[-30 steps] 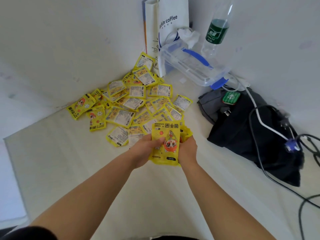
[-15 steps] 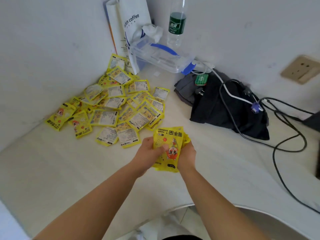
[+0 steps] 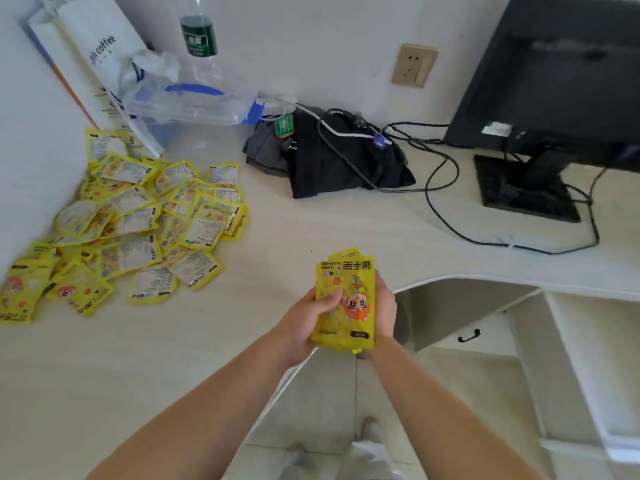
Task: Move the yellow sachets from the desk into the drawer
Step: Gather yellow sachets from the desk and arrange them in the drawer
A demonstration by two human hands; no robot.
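In the head view we hold a stack of yellow sachets point(image 3: 347, 289) in both hands above the front edge of the tabletop point(image 3: 311, 220). Our left hand point(image 3: 304, 325) pinches it, thumb on the printed face; our right hand point(image 3: 385, 311) has its fingers curled round the right edge. A loose pile of sachets point(image 3: 138, 216) lies well apart, left, by the wall.

A study or small office corner: a pale curved desk point(image 3: 311, 216) set against white walls point(image 3: 311, 46) carries a black monitor point(image 3: 554, 81) on its stand, loose cables point(image 3: 440, 188) under a wall socket point(image 3: 414, 65), plus a water bottle point(image 3: 200, 39) and paper coffee bag point(image 3: 97, 53) (everyday clutter)
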